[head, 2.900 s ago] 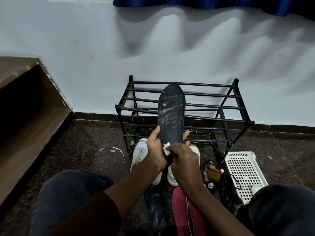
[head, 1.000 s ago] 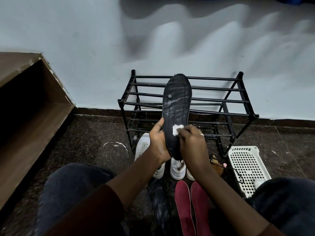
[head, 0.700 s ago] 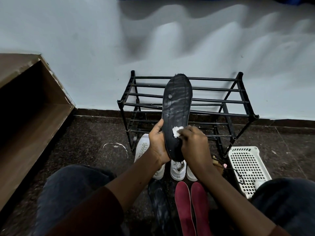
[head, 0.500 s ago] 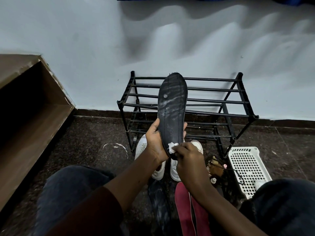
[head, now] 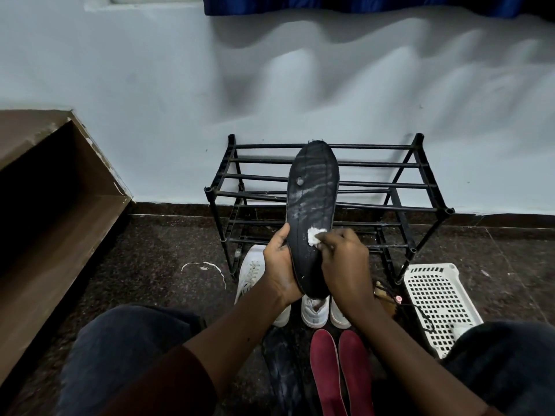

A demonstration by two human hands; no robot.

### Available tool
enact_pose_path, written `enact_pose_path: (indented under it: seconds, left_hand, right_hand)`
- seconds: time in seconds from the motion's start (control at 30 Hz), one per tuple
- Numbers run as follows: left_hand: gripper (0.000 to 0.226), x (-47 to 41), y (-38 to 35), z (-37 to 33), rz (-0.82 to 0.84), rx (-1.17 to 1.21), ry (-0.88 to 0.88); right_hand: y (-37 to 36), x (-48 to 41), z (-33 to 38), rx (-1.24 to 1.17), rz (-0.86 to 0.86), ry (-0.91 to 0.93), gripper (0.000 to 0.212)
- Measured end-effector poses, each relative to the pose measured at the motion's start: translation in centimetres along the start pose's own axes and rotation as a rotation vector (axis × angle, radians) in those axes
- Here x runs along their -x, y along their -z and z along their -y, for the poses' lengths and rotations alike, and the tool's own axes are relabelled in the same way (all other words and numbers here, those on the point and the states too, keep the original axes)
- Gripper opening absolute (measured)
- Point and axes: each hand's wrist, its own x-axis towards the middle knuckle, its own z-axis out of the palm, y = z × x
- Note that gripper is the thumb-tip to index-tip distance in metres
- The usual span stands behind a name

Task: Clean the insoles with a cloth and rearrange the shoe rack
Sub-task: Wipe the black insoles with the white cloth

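Cloth (head: 313,235), a small white wad, had climbed from the heel edge of the black insole (head: 312,202), where it was half a second before, to a spot nearer mid-sole, at about 5 o'clock of the insole's centre. The right hand (head: 345,261) pinched it in curled fingertips and pressed it to the sole face. The left hand (head: 280,265) gripped the insole's heel half from 9 o'clock. It held the insole up in the air before the shoe rack (head: 420,187), toe toward 12 o'clock and now leaning slightly to 1. Pale streaks marked the upper half, so I judged this one more pass of a back-and-forth scrub, with the toe end not yet done.

At 6 o'clock of the hands the white sneakers (head: 252,271) stood on the floor. Nearer the person lay a pair of red insoles (head: 326,370), with a second dark insole (head: 282,376) at their 9 o'clock; these probably awaited wiping. With the shoes on the floor, rearranging looked not yet begun. A white basket (head: 441,301) sat at 4 o'clock.
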Motion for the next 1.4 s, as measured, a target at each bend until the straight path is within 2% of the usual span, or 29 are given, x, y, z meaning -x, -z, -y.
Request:
enact_pose_path:
  seconds: [0.17, 0.3, 0.53, 0.63, 0.8, 1.0, 1.13, 1.23, 1.4]
  left_hand:
    - [0.056, 0.0, 0.1, 0.8, -0.056, -0.090, 0.005]
    - [0.060, 0.6, -0.8, 0.1, -0.003, -0.102, -0.001]
    - [0.080, 0.1, -0.7, -0.7, 0.035, 0.106, -0.021]
    - [0.078, 0.0, -0.5, -0.6, 0.022, 0.082, -0.007]
    - [0.065, 0.3, -1.1, -0.3, -0.095, 0.015, -0.071]
    - [0.067, -0.1, -0.8, 0.8, -0.062, -0.095, -0.076]
    - [0.063, 0.3, -0.8, 0.9, -0.069, -0.136, -0.050]
    - [0.064, 0.3, -0.6, 0.9, -0.090, -0.169, -0.048]
    - [0.070, 0.9, -0.8, 0.3, -0.085, -0.140, -0.055]
  right_hand:
    - [0.5, 2.0, -1.1, -0.090, 0.075, -0.070, 0.019]
    - [1.1, 1.4, -1.7, -0.147, 0.165, -0.125, 0.020]
    - [1.5, 2.3, -1.2, -0.208, 0.337, 0.013, 0.023]
    - [0.8, 2.8, -1.4, -0.163, 0.323, 0.075, 0.023]
    - [-0.2, 3.0, -2.2, -0.049, 0.240, 0.232, 0.020]
    - [0.6, 0.7, -2.8, 0.084, 0.092, 0.249, 0.015]
    - [0.9, 0.0, -3.0, 0.109, 0.008, 0.225, 0.021]
    - [0.6, 0.5, -3.0, 0.111, 0.018, 0.218, 0.020]
    - [-0.3, 2.2, -2.4, 0.086, 0.128, 0.281, 0.023]
